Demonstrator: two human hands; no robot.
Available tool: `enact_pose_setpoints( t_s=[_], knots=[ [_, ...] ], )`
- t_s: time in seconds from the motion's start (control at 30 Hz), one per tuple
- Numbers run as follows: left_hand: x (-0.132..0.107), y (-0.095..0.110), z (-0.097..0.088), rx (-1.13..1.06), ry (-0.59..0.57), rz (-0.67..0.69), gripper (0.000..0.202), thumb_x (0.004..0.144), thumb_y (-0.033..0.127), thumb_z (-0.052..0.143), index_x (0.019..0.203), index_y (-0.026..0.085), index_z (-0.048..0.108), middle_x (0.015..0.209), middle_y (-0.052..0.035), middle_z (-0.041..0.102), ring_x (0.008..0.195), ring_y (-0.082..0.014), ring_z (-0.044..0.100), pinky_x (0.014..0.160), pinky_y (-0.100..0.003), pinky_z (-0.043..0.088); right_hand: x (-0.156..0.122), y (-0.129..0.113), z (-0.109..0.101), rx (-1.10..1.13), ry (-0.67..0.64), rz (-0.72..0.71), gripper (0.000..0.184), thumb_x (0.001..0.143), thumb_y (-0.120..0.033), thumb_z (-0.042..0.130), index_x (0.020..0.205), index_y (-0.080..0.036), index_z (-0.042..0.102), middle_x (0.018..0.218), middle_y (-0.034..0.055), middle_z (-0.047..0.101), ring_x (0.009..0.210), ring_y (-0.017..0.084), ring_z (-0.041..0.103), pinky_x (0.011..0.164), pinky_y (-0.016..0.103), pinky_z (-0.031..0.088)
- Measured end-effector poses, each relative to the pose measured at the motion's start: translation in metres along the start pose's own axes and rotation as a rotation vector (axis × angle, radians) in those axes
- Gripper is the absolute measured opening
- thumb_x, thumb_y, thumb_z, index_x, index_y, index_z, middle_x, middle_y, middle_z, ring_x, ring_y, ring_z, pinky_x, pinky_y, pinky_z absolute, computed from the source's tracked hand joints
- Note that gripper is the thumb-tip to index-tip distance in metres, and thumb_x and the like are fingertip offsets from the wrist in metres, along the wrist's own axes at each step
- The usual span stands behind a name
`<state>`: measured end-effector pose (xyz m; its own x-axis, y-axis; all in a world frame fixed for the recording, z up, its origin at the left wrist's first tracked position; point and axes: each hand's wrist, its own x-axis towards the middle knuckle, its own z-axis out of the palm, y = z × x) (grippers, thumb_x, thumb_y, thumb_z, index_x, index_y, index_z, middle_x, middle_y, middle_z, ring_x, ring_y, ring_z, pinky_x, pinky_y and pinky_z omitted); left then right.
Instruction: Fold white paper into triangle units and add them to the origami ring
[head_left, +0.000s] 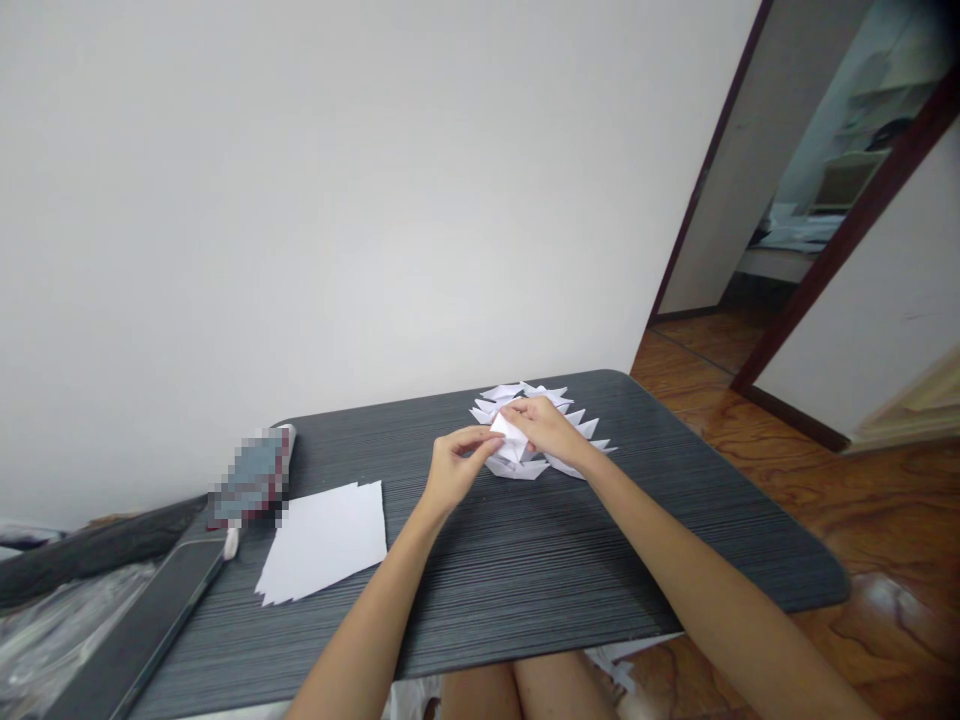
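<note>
We see both hands up over the far part of the dark table [600,560]. The left hand [454,470] is curled, and its finger and thumb pinch the edge of a small white paper piece [512,437]. The right hand [546,425] is closed over the same piece from the other side, so the two hands hold it together just above the table. Right behind and beside it lies a pile of folded paper points [581,428], spread out like a fan and touching one another. We think a good many pieces are already folded, since the pile is big. The piece in the hands looks only partly folded, but it is too small for us to tell how many folds it has. To the left, well apart from the hands, a stack of flat white sheets [326,540] lies on the table, so we think there is more paper left to fold. A long dark cutting board [142,630] sits at the left edge.
</note>
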<state>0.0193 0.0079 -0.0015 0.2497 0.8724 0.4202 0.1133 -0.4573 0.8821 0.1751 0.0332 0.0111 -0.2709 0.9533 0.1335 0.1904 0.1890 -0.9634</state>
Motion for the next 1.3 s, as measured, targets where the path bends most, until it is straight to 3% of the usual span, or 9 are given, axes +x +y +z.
enact_pose_setpoints(
  t_s=[0.13,0.2,0.3,0.47,0.57,0.73,1.03,1.13,1.3],
  knots=[
    [0.002,-0.004,0.000,-0.081,0.111,-0.083,0.019,0.068,0.030,0.063,0.075,0.013,0.069,0.073,-0.0057,0.068,0.058,-0.0135,0.059,0.058,-0.025,0.048,-0.005,-0.006,-0.005,0.084,-0.094,-0.082,0.041,0.080,-0.047,0.041,0.104,-0.017,0.055,0.056,-0.0027,0.051,0.039,0.006,0.043,0.038,0.018,0.037],
    [0.004,-0.005,-0.002,-0.121,0.172,-0.107,0.020,0.067,0.030,0.064,0.075,0.013,0.069,0.071,-0.0045,0.068,0.054,-0.0122,0.058,0.057,-0.025,0.048,-0.007,-0.009,-0.009,0.084,-0.190,-0.167,0.039,0.077,-0.041,0.049,0.111,-0.022,0.050,0.070,-0.0008,0.056,0.051,0.007,0.050,0.048,0.019,0.042],
    [0.005,-0.007,-0.005,-0.156,0.206,-0.119,0.020,0.067,0.030,0.064,0.074,0.013,0.069,0.065,-0.0029,0.067,0.053,-0.0115,0.057,0.058,-0.024,0.047,-0.006,-0.010,-0.011,-0.005,-0.228,-0.267,0.035,0.069,-0.030,0.062,0.102,-0.021,0.056,0.090,0.0030,0.056,0.068,0.010,0.054,0.059,0.022,0.044],
    [0.005,-0.007,-0.003,-0.164,0.196,-0.124,0.020,0.066,0.032,0.064,0.070,0.012,0.068,0.060,-0.0025,0.066,0.050,-0.0115,0.057,0.055,-0.024,0.046,-0.002,-0.004,-0.007,-0.081,-0.049,-0.353,0.016,0.066,-0.027,0.064,0.079,-0.017,0.063,0.097,0.0063,0.053,0.085,0.015,0.053,0.067,0.025,0.044],
    [0.004,-0.004,0.000,-0.195,0.199,-0.135,0.022,0.064,0.031,0.066,0.074,0.012,0.068,0.066,-0.0038,0.068,0.051,-0.0113,0.057,0.055,-0.024,0.047,-0.002,-0.003,-0.005,-0.060,0.008,-0.349,0.013,0.068,-0.029,0.062,0.074,-0.016,0.063,0.101,0.0073,0.051,0.088,0.015,0.053,0.071,0.027,0.043],
    [0.003,-0.003,0.003,-0.231,0.185,-0.152,0.032,0.058,0.026,0.071,0.086,0.010,0.067,0.073,-0.0063,0.069,0.056,-0.0131,0.060,0.057,-0.025,0.050,-0.002,-0.004,-0.001,-0.036,0.067,-0.386,0.013,0.068,-0.029,0.062,0.069,-0.016,0.063,0.099,0.0071,0.049,0.091,0.016,0.052,0.081,0.031,0.041],
    [0.002,-0.001,-0.002,-0.137,0.204,-0.104,0.021,0.064,0.029,0.066,0.077,0.013,0.070,0.078,-0.0062,0.070,0.058,-0.0153,0.062,0.059,-0.028,0.052,0.000,-0.002,0.004,-0.049,0.134,-0.376,0.017,0.062,-0.033,0.068,0.065,-0.017,0.063,0.104,0.0081,0.045,0.104,0.019,0.045,0.090,0.033,0.035],
    [0.002,-0.002,-0.002,-0.076,0.236,-0.052,0.018,0.065,0.028,0.065,0.077,0.015,0.071,0.084,-0.0056,0.070,0.070,-0.0183,0.064,0.066,-0.029,0.052,-0.001,-0.005,0.004,0.051,0.077,-0.304,0.019,0.059,-0.033,0.069,0.066,-0.016,0.063,0.103,0.0084,0.050,0.100,0.020,0.048,0.086,0.032,0.037],
    [0.000,-0.005,0.000,-0.045,0.201,0.032,0.016,0.068,0.026,0.063,0.077,0.015,0.069,0.087,-0.0058,0.069,0.080,-0.0196,0.063,0.073,-0.030,0.050,-0.003,-0.006,0.004,0.222,0.000,-0.155,0.020,0.061,-0.033,0.066,0.066,-0.015,0.061,0.071,0.0029,0.058,0.074,0.016,0.054,0.068,0.028,0.042]
  ],
)
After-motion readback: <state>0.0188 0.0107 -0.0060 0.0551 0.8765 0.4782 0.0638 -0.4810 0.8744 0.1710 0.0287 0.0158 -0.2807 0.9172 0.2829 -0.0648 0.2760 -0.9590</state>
